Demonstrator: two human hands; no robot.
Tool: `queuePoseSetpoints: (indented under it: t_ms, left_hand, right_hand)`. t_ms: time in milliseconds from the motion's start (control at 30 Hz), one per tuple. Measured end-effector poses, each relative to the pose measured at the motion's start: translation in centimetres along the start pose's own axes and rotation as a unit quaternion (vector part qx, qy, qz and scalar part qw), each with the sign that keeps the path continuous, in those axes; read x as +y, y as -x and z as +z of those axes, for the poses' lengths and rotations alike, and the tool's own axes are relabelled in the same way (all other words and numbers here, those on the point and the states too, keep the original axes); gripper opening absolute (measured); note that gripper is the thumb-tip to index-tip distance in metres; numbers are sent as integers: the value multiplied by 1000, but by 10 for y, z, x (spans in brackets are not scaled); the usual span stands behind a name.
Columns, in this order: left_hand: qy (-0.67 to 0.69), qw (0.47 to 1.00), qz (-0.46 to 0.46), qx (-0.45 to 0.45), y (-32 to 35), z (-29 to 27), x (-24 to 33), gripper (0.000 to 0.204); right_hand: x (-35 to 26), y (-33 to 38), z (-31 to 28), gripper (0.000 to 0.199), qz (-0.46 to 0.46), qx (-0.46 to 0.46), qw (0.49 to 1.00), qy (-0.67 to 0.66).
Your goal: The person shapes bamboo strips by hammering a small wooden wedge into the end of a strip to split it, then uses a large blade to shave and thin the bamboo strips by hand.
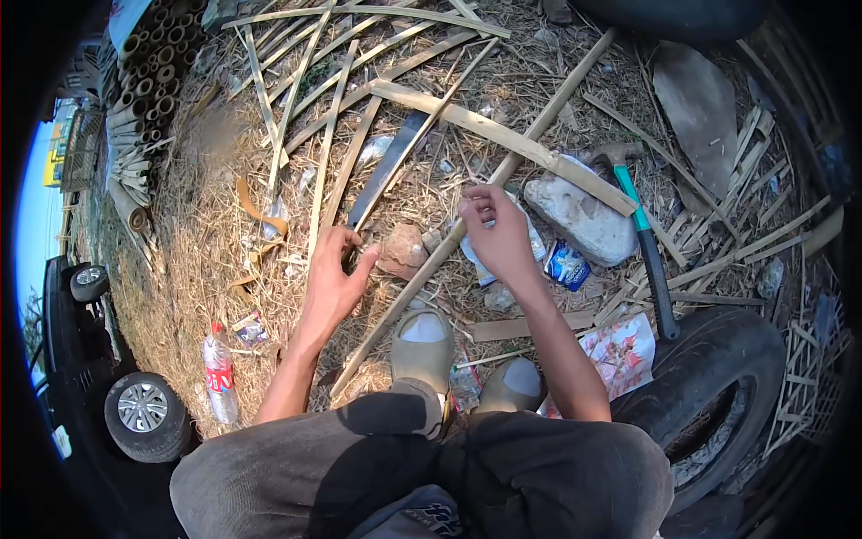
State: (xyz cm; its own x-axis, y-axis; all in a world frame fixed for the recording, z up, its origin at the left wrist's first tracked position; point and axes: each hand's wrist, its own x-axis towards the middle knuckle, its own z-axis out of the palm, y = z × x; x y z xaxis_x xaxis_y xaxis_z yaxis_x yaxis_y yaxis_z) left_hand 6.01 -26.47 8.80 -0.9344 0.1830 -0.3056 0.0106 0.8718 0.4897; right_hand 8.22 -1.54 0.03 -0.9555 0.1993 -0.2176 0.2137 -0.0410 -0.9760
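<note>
Catalogued outward from the long bamboo pole [467,225], which we take as our landmark:

1. Our knees and two grey-green shoes [422,346], at the pole's near end; the left shoe sits just beside that end.
2. Plastic bottle [218,373] with red label, well to the pole's left, on dry straw; a car wheel [144,415] beyond it.
3. Tyre [718,377], well to the pole's right, with a printed paper sheet [620,350] near it.
4. Our left hand [334,278], just left of the pole, fingers loosely curled and open, reaching onto the grip end of a dark machete [388,166]; we cannot tell whether it has closed on the handle.
5. Our right hand [496,235], over the pole at mid-length, fingertips pinched together on it or on a thin sliver; which, we cannot tell.
6. The pole itself: long axis runs from near-left by our feet to far-right. The right hand is nearer to it; the machete's blade points away from us, roughly parallel, on the pole's left.
7. White stone [579,216] and a hammer [642,238] with teal grip, right of the pole.
8. Split bamboo strips [359,54], beyond the pole's far half.
</note>
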Motion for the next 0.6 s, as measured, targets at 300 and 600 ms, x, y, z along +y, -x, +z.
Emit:
queuePoseSetpoints:
  t_ms: [300,600]
  left_hand:
    - [-119,987,110,-16,25,56,2,63]
    - [-84,993,82,-20,52,58,-17,29]
  right_hand:
    - [25,8,19,44,188,41,981,29]
    - [-21,23,23,45,154,-61,960,226]
